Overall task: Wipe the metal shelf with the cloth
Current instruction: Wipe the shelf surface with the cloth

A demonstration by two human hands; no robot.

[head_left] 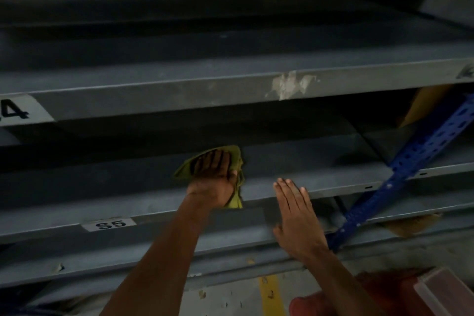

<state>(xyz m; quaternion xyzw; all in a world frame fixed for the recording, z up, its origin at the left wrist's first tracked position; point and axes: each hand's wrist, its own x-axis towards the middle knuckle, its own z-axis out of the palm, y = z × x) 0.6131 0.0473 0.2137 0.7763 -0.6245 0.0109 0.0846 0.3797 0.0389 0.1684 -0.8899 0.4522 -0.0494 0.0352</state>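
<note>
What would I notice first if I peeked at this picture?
Probably the green cloth in the middle, pressed onto the dark grey metal shelf by the left hand. Next, the right hand lying flat on the shelf's front edge, and the bright blue post slanting up the right side.

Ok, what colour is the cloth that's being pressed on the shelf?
The cloth is olive green, seen in the head view under the left hand.

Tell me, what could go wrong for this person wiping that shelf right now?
The left hand presses the green cloth flat, but a corner hangs over the shelf edge, so it might snag or slip off. The right hand rests open on the metal front lip, which could scrape it. Dim light may hide missed dirt.
</note>
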